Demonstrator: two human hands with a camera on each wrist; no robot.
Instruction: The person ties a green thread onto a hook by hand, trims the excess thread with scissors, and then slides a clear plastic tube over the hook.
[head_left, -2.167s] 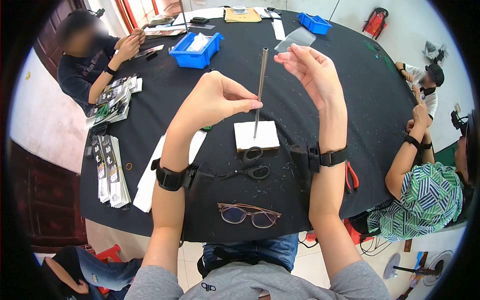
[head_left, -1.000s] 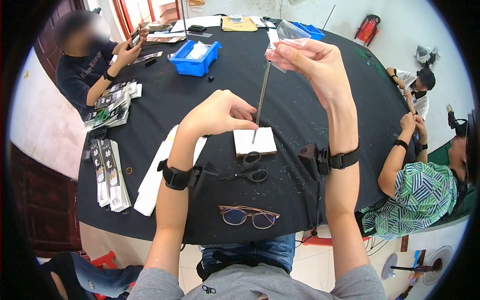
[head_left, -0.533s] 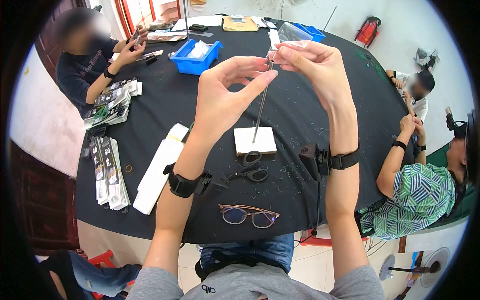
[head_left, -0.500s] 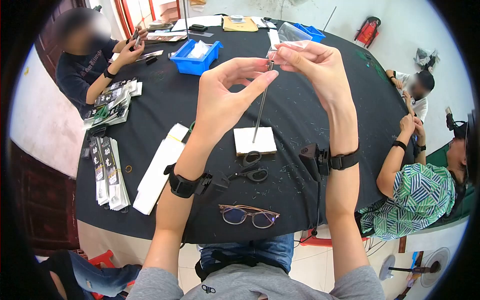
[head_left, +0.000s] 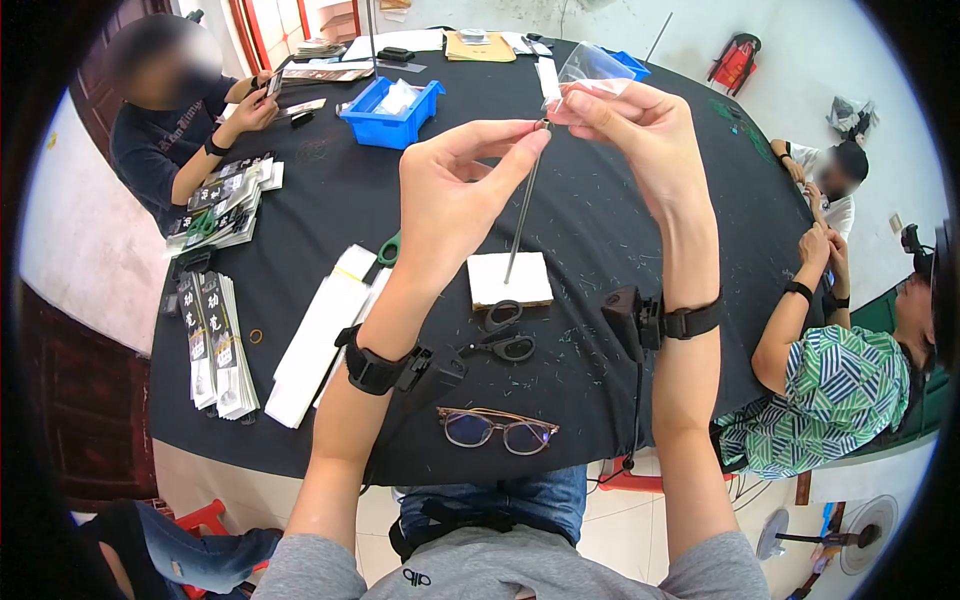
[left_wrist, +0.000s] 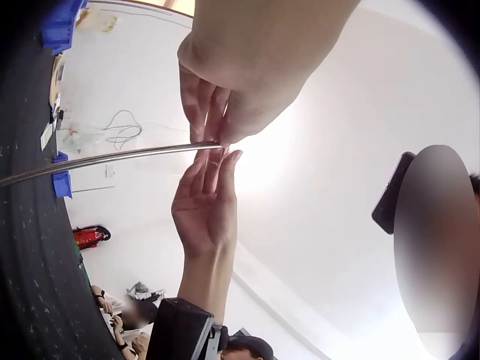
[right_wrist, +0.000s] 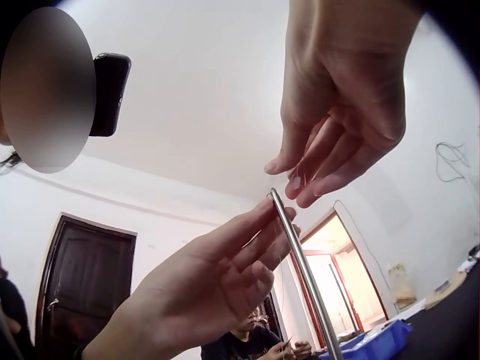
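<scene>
A slim metal rod stands slightly tilted on a white block in the middle of the table. My left hand pinches the rod's upper tip between thumb and fingers. Close beside that tip is my right hand, its thumb and fingertips drawn together. The right wrist view shows my left hand against the rod, and a very fine line at the fingertips of my right hand. From the left wrist, both hands meet at the rod's end.
Black scissors and glasses lie near me. White strips and printed packets are at left. A blue bin and a clear plastic piece lie beyond. Other people sit around the table.
My left hand has risen from lower on the rod to its top and closed on the tip. My right hand has come over beside the rod's tip and stayed there.
</scene>
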